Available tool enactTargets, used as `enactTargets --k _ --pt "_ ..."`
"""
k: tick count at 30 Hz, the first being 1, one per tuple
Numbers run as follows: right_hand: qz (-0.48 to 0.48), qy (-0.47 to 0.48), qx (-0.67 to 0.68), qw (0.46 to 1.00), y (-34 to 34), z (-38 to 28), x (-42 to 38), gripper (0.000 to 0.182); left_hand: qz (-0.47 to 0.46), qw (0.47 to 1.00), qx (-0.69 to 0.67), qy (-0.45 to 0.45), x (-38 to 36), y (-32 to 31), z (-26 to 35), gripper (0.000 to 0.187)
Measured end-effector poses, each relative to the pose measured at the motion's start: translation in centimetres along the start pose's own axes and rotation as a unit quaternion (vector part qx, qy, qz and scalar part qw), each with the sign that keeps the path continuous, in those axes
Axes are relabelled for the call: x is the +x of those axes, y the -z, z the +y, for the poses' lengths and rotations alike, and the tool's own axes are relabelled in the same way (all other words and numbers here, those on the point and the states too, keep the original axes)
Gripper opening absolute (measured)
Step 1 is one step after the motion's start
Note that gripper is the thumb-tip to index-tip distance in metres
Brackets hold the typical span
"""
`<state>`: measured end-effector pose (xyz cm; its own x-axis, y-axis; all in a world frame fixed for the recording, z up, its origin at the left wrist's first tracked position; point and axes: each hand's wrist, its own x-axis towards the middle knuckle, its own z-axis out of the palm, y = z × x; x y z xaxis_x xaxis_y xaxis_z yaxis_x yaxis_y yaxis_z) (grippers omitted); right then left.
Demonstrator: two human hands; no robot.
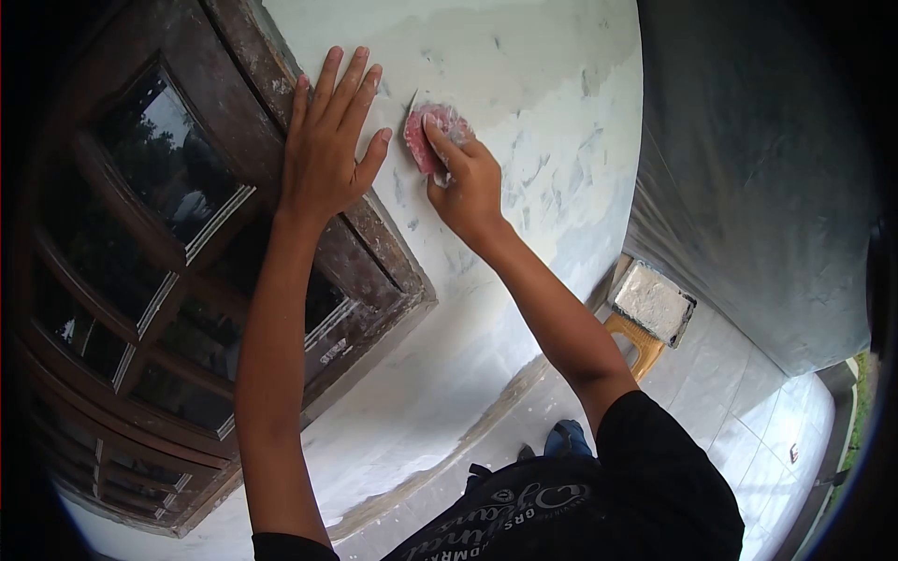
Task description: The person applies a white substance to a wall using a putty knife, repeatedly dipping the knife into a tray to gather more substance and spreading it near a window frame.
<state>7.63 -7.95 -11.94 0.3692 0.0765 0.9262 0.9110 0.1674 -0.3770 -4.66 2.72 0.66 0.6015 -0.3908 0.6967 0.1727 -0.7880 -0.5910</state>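
Observation:
My right hand (470,192) grips a red putty scraper (423,145), smeared with white filler, its thin edge up against the wall. My left hand (327,154) lies flat with the fingers spread, partly on the brown window frame (374,245) and partly on the wall beside it. Around both hands the pale wall (552,122) carries white patches of filler and scattered dark marks.
Brown wooden window panes (168,140) fill the left side. Below right, a tray of white filler (652,301) rests on a yellow-brown stool (639,344). Grey sheeting (748,187) hangs at the right, over a tiled floor (739,421).

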Motion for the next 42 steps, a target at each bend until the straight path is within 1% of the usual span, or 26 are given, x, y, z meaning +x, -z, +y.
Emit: enactTargets --k 1,2,3,5,6,8,9,11,13,15,18,19,21,22,23,25,27,29,30,32,33,35,37,38,41,42 --pt "-0.015 0.008 -0.033 0.999 -0.4 0.1 -0.7 0.074 -0.001 1.0 0.0 0.0 -0.2 0.0 0.0 0.06" --pt "-0.013 0.039 -0.039 0.998 -0.5 0.0 -2.0 0.077 -0.003 1.0 0.005 0.0 -0.3 -0.1 -0.1 0.06" --pt "0.015 0.066 -0.015 0.998 -0.7 -0.3 -3.4 0.075 -0.004 1.0 0.01 0.001 -0.2 -0.1 -0.1 0.06" --pt "-0.034 0.061 -0.018 0.997 0.2 -1.3 -6.3 0.077 -0.002 1.0 0.017 0.003 -0.1 -0.2 -0.1 0.06" --pt "-0.037 0.06 -0.016 0.997 0.7 -1.5 -6.9 0.077 -0.004 1.0 0.024 0.004 -0.2 -0.2 0.0 0.06" --pt "-0.082 0.062 -0.001 0.995 1.7 -1.9 -7.2 0.08 -0.003 1.0 0.023 0.004 -0.2 -0.2 -0.1 0.061" --pt "-0.085 0.063 0.001 0.994 1.9 -1.9 -6.3 0.08 0.001 1.0 0.02 0.002 -0.2 -0.2 0.0 0.061" --pt "-0.013 0.073 0.001 0.997 1.7 -1.1 -2.8 0.077 -0.005 0.999 0.033 0.013 -0.3 -0.2 0.3 0.06" --pt "0.009 0.075 -0.012 0.997 1.0 -0.6 0.2 0.075 -0.009 0.999 0.046 0.015 0.0 -0.4 0.4 0.06" --pt "0.034 0.075 -0.027 0.996 0.5 -0.8 1.2 0.073 -0.016 0.997 0.068 0.032 0.0 -0.4 0.6 0.058" --pt "-0.028 0.091 -0.032 0.995 -0.4 -0.6 -0.3 0.074 -0.027 0.995 0.09 0.032 -0.1 -0.5 0.6 0.058" --pt "-0.057 0.073 -0.028 0.995 -0.1 -0.6 -1.8 0.077 -0.027 0.995 0.086 0.031 0.0 -0.7 0.6 0.058" --pt "-0.069 0.08 -0.007 0.994 0.7 -0.7 -5.0 0.081 -0.029 0.994 0.097 0.038 -0.2 -0.8 0.6 0.058" --pt "-0.088 0.065 0.003 0.994 1.1 -0.9 -6.3 0.083 -0.033 0.994 0.098 0.045 -0.4 -0.8 0.6 0.058" --pt "-0.093 0.064 0.008 0.994 1.5 -1.0 -6.4 0.083 -0.028 0.994 0.095 0.043 -0.4 -0.9 0.6 0.058" --pt "-0.089 0.042 0.015 0.995 2.2 -1.0 -5.8 0.08 -0.026 0.994 0.096 0.043 -0.4 -0.8 0.6 0.058" --pt "-0.04 0.039 0.024 0.998 2.1 -0.7 -2.8 0.075 -0.02 0.995 0.09 0.044 -0.3 -0.9 0.6 0.058" --pt "-0.002 0.02 0.026 0.999 1.8 -0.3 0.0 0.075 -0.018 0.995 0.086 0.044 -0.3 -0.9 0.7 0.059" --pt "-0.002 0.021 0.026 0.999 1.6 -0.1 0.5 0.075 -0.017 0.996 0.082 0.043 -0.3 -0.9 0.7 0.059" --pt "-0.025 0.027 -0.03 0.999 1.2 0.1 1.1 0.075 -0.019 0.995 0.085 0.043 -0.4 -0.8 0.7 0.059" --pt "-0.024 0.029 -0.029 0.999 1.0 0.1 0.6 0.075 -0.02 0.995 0.087 0.042 -0.3 -0.8 0.7 0.06" --pt "-0.045 0.069 -0.038 0.996 0.9 -0.3 -2.2 0.077 -0.023 0.995 0.088 0.042 -0.3 -0.7 0.7 0.06" --pt "-0.077 0.059 -0.006 0.995 1.8 -1.0 -5.4 0.072 -0.027 0.995 0.088 0.042 -0.4 -0.7 0.7 0.061" --pt "-0.073 0.069 0.012 0.995 2.2 -1.5 -6.2 0.074 -0.025 0.996 0.08 0.037 -0.4 -0.7 0.7 0.061" --pt "-0.059 0.066 0.014 0.996 2.5 -1.0 -4.7 0.075 -0.023 0.996 0.074 0.033 -0.3 -0.7 0.6 0.06" --pt "-0.01 0.085 0.015 0.996 2.1 -0.6 -2.8 0.075 -0.025 0.996 0.075 0.034 -0.4 -0.7 0.6 0.06"
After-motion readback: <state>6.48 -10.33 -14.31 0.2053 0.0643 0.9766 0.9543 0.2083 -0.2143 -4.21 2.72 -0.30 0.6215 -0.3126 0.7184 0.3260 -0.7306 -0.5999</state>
